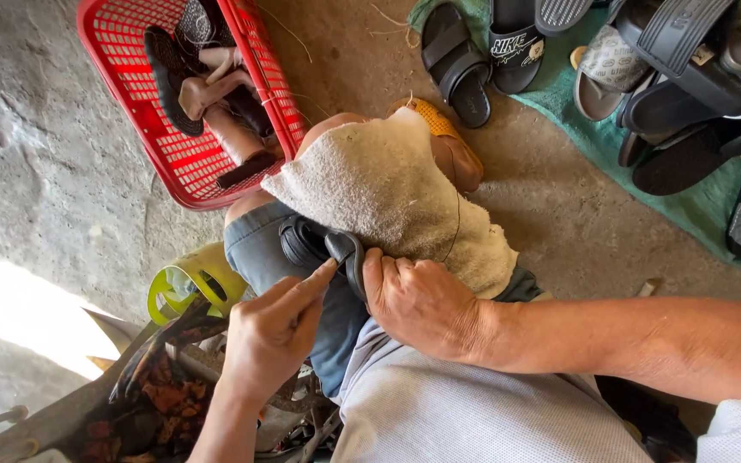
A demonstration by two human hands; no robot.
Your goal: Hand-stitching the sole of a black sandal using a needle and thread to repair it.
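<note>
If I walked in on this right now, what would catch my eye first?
Probably the two hands at the centre: the right hand presses a black rubber sandal against a beige towel draped over the knee, while the left hand points a finger at the sandal's strap. Next, the bright red plastic basket of shoes at upper left, and dark slides on a green mat at upper right.

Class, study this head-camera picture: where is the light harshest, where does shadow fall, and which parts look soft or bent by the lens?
Head view: sunlight burns out the concrete floor at lower left; the rest lies in even shade. The left hand and right hand on the black sandal look sharp. The red basket and the slides on the green mat lean outward from wide-angle distortion.
</note>
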